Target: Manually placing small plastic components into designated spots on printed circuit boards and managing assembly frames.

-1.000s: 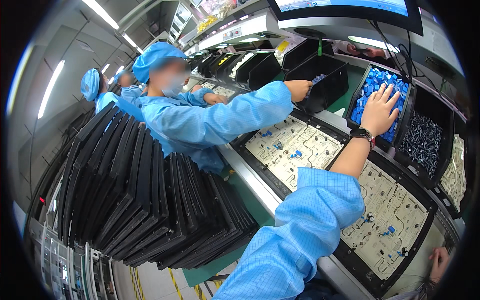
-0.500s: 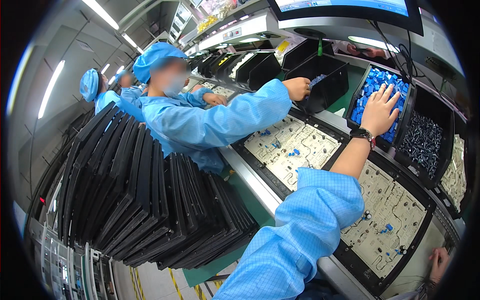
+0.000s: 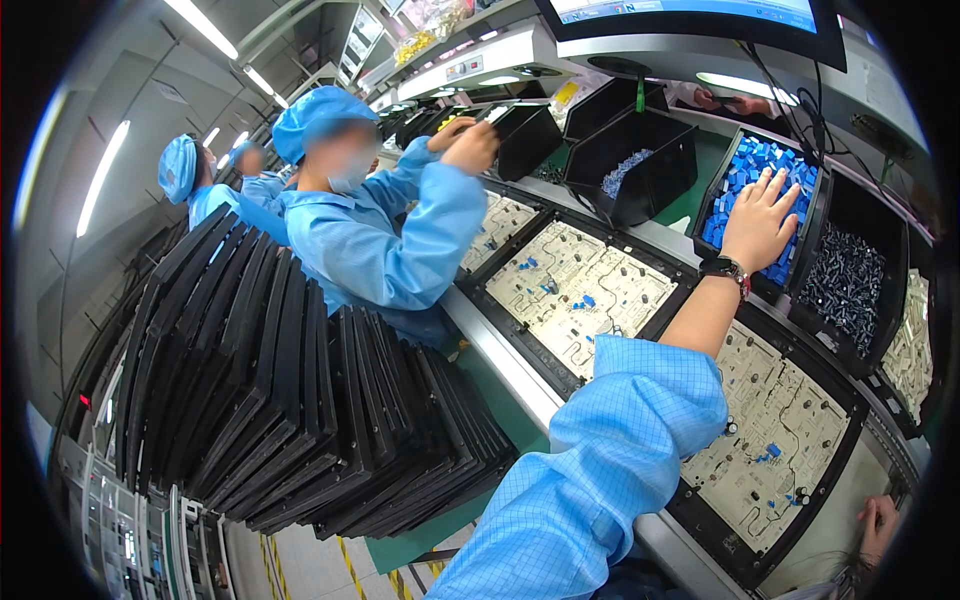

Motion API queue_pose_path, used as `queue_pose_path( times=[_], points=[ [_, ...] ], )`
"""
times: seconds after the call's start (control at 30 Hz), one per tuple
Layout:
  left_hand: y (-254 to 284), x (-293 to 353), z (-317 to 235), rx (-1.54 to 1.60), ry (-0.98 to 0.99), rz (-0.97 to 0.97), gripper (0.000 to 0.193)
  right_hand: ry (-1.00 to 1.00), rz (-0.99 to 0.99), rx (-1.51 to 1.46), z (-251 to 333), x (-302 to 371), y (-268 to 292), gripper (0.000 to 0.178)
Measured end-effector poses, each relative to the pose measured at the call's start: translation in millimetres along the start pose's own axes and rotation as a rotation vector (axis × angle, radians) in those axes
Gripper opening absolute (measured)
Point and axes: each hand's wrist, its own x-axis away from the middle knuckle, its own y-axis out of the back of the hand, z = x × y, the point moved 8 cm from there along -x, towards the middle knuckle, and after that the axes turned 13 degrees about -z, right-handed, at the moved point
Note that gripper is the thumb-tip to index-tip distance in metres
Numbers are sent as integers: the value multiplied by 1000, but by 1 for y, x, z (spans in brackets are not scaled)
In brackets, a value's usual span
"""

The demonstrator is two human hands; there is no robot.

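Left: leaning stack of black frames (image 3: 310, 400); beyond, masked co-worker (image 3: 370, 235) in blue, hands (image 3: 473, 150) raised together near parts bins. Centre: pale circuit board (image 3: 575, 290), black-framed, flat on the desk (image 3: 528, 378). Right of centre: left hand (image 3: 762, 225), fingers spread wide, resting on blue blocks (image 3: 727, 190) heaped in a black bin (image 3: 803, 245); underside of palm hidden. Below the forearm: second board (image 3: 775, 440), likewise framed. Farther right: dark pins (image 3: 845, 280) in a neighbouring bin; near the lower edge, another hand (image 3: 880, 525), partly visible, owner and grip impossible to tell.
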Motion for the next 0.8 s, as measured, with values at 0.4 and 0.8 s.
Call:
queue_pose_path(
  times=[0.4,0.8],
  points=[
    [-5,-1,-2,27,28,-5,40,5,-7,6,-13,-4,2,21],
    [-10,1,-6,54,41,-4,41,35,-2,34,-19,-3,4,24]
  ],
)
